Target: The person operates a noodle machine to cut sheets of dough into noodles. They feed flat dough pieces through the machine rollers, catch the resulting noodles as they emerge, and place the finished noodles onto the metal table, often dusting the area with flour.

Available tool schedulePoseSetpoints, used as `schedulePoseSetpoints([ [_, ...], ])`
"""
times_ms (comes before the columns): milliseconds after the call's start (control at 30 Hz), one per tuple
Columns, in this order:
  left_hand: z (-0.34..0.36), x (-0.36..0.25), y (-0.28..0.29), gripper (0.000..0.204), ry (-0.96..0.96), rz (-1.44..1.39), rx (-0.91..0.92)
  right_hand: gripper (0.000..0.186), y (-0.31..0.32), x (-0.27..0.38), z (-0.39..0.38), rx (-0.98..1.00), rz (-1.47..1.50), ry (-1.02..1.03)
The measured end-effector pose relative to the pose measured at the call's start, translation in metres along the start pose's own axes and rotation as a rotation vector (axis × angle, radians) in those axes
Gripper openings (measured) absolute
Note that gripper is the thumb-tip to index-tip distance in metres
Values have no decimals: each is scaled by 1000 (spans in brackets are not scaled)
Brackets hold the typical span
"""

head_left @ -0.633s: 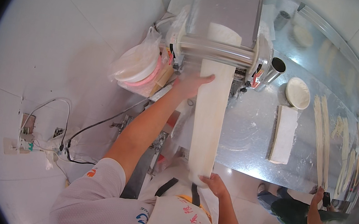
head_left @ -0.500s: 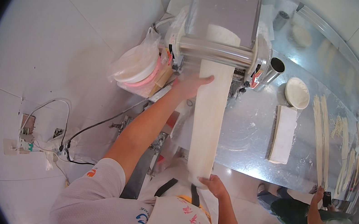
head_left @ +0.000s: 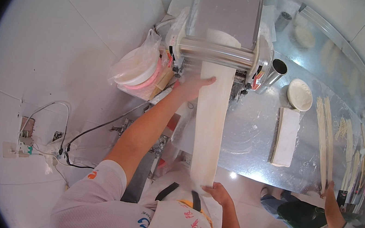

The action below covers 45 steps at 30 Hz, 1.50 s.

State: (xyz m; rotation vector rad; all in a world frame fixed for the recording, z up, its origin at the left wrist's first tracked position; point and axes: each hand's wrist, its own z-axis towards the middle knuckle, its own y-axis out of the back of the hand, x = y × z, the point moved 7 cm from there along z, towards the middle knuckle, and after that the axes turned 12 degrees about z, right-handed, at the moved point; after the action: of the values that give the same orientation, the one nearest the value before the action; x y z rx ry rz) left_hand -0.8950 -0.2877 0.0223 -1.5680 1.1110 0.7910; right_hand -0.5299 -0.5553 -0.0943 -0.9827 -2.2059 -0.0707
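Observation:
A long pale dough sheet [head_left: 209, 127] hangs from the roller machine [head_left: 216, 53] down toward my waist. Its upper end lies on the machine's sloping tray, behind the shiny roller. My left hand [head_left: 191, 88] grips the sheet's left edge just below the roller, thumb on top; the other fingers are partly hidden and blurred. At the sheet's lower right corner, my right hand [head_left: 219, 194] pinches the dough between thumb and fingers, close to my apron [head_left: 177, 218].
On the metal table [head_left: 250, 128] at right are a flour bowl [head_left: 300, 96], a floury block [head_left: 286, 137], a metal cylinder [head_left: 276, 71] and noodle strands [head_left: 324, 138]. A co-worker [head_left: 317, 217] holds strands at the edge. Bagged basins [head_left: 135, 70] stand left; cables [head_left: 95, 134] run below.
The dough sheet's upper end has slid slightly down the tray toward the roller. My right hand has lowered a little with the lower end. The co-worker's hand has shifted along the strands' ends.

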Motion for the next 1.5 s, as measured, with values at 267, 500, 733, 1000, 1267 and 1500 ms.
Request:
schedulePoseSetpoints([
  [267,-3,-7,-9,49,-11,-74,-3,42,9,-4,-8,-39,-131,-36],
  [500,-5,0,-7,46,11,-107,18,42,18,-8,-17,-59,-250,-72],
  [733,-8,7,1,47,7,-146,34,42,30,-23,-25,-75,-265,-134],
  [1000,-12,13,5,48,35,-83,12,42,43,-18,-45,-53,-303,-115],
  [1267,-13,15,-2,51,54,-133,55,43,57,-25,-52,-36,-323,-114],
  [1500,-17,18,2,50,59,-116,66,47,65,-22,-59,-20,-381,-176],
])
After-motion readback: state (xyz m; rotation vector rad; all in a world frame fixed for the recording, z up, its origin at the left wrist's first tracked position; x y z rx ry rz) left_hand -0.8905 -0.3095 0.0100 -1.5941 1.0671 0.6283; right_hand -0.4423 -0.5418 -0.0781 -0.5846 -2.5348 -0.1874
